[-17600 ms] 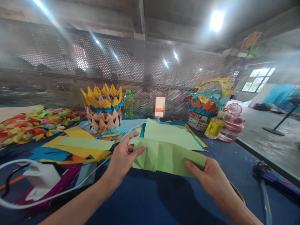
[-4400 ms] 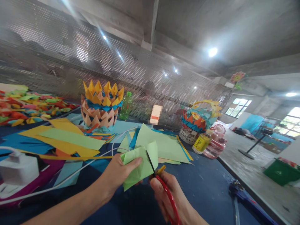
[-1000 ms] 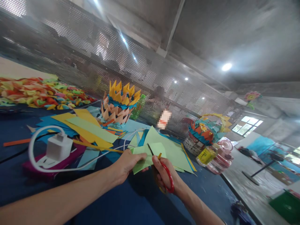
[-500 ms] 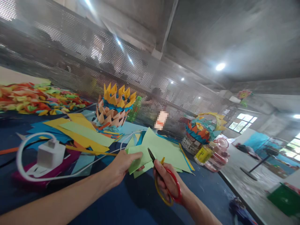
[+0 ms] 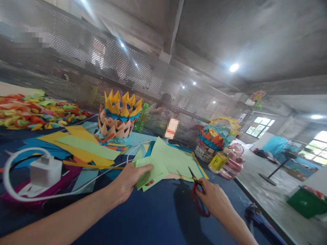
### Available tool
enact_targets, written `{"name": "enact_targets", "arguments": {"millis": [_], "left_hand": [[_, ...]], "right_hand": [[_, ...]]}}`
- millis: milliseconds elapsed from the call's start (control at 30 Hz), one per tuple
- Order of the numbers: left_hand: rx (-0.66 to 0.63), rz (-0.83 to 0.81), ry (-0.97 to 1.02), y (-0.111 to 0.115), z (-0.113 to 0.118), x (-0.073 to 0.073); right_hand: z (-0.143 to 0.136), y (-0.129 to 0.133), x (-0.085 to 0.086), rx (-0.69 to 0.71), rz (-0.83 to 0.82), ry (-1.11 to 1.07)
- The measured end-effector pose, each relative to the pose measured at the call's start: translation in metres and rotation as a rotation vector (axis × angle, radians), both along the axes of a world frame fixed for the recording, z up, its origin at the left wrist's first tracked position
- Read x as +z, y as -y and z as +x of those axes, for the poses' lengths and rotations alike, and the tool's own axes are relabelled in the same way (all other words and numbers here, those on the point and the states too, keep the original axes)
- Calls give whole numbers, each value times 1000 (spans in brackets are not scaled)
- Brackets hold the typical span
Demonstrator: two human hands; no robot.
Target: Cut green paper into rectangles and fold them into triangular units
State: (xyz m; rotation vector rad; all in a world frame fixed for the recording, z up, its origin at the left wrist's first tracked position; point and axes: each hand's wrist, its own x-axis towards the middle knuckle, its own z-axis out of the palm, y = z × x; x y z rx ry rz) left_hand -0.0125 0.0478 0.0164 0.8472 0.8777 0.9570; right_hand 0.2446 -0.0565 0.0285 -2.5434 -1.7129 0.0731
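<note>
Pale green paper pieces are pinched in my left hand, thumb on top and fingers curled beneath. Beyond them a larger stack of light green paper lies on the dark blue table, with blue and yellow edges showing underneath. My right hand is closed around scissors with red handles. Their dark blades point up and left, apart from the held paper, over the front right of the stack. The handle loops hang partly below my fingers.
A folded-paper basket stands behind, beside a green bottle. Colourful folded pieces heap at far left, near a white plug with its cable. Right are another paper basket, a yellow-labelled bottle and a pink bottle.
My right hand with the scissors has moved right, away from the paper in my left hand. My left hand keeps its hold on the paper. The view has shifted slightly.
</note>
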Motion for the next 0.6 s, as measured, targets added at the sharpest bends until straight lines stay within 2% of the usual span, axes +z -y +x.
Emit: {"name": "enact_targets", "arguments": {"millis": [167,267,367,467,600], "left_hand": [[50,-18,-5,-3,-1,4],[96,-17,6,-4,-2,10],[133,-21,21,-5,-3,18],[154,-33,28,-6,-5,25],[164,-53,7,-11,-10,29]], "right_hand": [[2,-5,-7,46,-46,99],[-10,-9,0,127,-24,115],[-27,-17,11,290,10,73],[-42,-39,21,454,28,23],[-57,-83,25,632,15,-29]]}}
